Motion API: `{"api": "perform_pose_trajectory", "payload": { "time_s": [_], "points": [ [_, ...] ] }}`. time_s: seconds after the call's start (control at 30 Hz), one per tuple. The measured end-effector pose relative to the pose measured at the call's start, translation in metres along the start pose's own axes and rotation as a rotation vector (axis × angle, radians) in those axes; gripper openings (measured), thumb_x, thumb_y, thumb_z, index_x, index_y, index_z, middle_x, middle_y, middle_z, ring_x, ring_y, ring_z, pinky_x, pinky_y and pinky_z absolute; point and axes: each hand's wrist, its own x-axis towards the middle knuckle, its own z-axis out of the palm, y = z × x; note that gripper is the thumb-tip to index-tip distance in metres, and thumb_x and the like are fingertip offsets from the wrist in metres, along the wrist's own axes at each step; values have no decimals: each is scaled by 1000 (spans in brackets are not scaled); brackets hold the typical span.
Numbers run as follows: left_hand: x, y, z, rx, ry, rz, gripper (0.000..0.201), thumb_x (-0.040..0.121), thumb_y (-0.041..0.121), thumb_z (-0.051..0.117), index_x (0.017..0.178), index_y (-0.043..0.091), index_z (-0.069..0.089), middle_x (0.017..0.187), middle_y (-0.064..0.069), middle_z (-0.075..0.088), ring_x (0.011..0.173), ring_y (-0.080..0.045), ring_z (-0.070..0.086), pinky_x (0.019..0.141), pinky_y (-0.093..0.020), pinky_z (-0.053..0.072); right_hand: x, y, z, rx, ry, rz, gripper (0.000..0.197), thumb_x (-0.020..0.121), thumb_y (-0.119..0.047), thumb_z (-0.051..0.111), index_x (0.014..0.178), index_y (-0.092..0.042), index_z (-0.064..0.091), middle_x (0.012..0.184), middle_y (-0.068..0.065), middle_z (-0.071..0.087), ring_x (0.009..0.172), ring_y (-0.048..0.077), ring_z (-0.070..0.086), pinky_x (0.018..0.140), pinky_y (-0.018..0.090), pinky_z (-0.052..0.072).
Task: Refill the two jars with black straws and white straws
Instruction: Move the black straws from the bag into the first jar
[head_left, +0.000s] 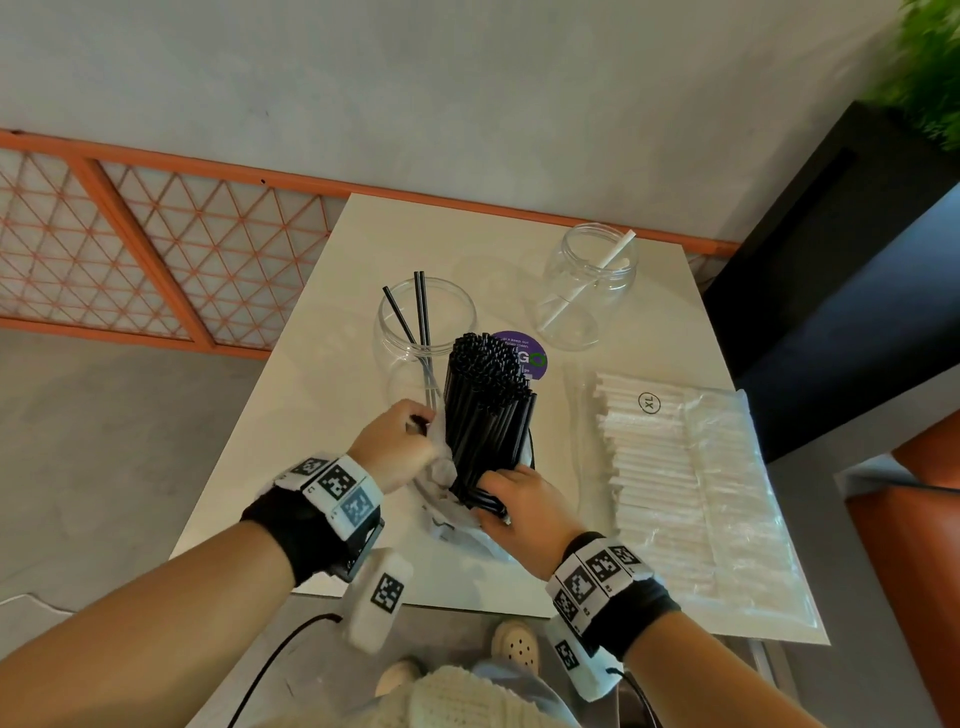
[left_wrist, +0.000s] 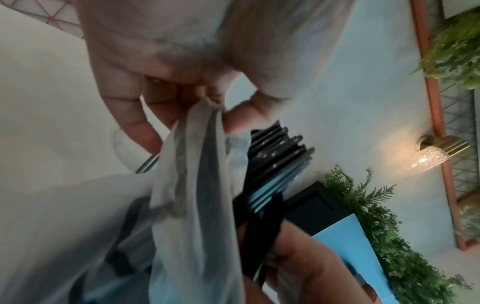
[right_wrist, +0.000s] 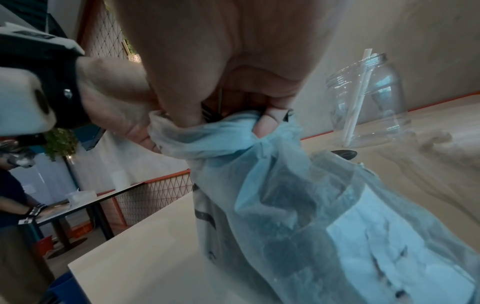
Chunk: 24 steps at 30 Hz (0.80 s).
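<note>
A thick bundle of black straws (head_left: 488, 405) stands tilted over the table's middle. My right hand (head_left: 493, 499) grips its lower end, where the plastic wrapper (right_wrist: 285, 185) is bunched. My left hand (head_left: 421, 423) pinches the wrapper's (left_wrist: 197, 164) loose edge just left of the bundle (left_wrist: 275, 160). Behind the bundle stands a clear jar (head_left: 423, 332) holding three black straws. A second clear jar (head_left: 589, 280), at the back right, holds a single white straw (right_wrist: 355, 98). A sealed pack of white straws (head_left: 670, 478) lies flat on the right.
A round purple sticker (head_left: 527, 353) shows on the white table (head_left: 322, 364) behind the bundle. An orange lattice railing (head_left: 156, 249) runs behind the table; a dark planter box (head_left: 831, 260) stands on the right. Another person works at a far table (right_wrist: 85, 203).
</note>
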Motion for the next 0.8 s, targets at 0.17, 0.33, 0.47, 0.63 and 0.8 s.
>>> {"api": "perform_pose_trajectory", "payload": {
  "time_s": [0.17, 0.33, 0.47, 0.63, 0.8],
  "points": [
    [3, 0, -13, 146, -10, 76, 14, 69, 17, 64, 68, 18, 50, 66, 4, 50, 64, -15, 47, 58, -24, 37, -4, 1, 0, -16, -16, -2, 43, 84, -44, 35, 104, -17, 62, 94, 2, 65, 94, 23, 54, 79, 27, 43],
    [3, -7, -23, 391, 42, 207, 32, 72, -5, 54, 57, 18, 39, 64, 4, 45, 61, -13, 40, 51, -22, 26, -5, 4, -21, 100, 159, 81, 13, 93, -24, 58, 87, -12, 56, 78, -6, 49, 70, 15, 45, 60, 17, 34],
    [10, -13, -20, 170, -14, 193, 27, 69, -9, 41, 57, 14, 31, 87, -9, 55, 90, -13, 47, 56, -20, 31, 2, 11, -34, 197, 271, 224, 17, 94, -31, 56, 83, -18, 53, 69, -12, 48, 60, 3, 46, 54, 13, 33],
    [16, -21, -11, -185, 10, 54, 33, 70, -19, 28, 61, 12, 31, 101, -7, 68, 84, -22, 54, 50, -26, 28, 7, 14, -30, 250, 403, 359, 24, 89, -25, 63, 80, -15, 43, 74, -5, 45, 55, 4, 42, 52, 16, 33],
    [18, -24, 0, -354, 26, -82, 47, 78, -19, 28, 81, 18, 56, 78, -3, 59, 79, -25, 50, 63, -33, 36, 11, 15, -28, 538, 411, 544, 50, 87, -18, 63, 129, -18, 36, 111, -8, 49, 66, 11, 56, 69, 26, 49]
  ]
}}
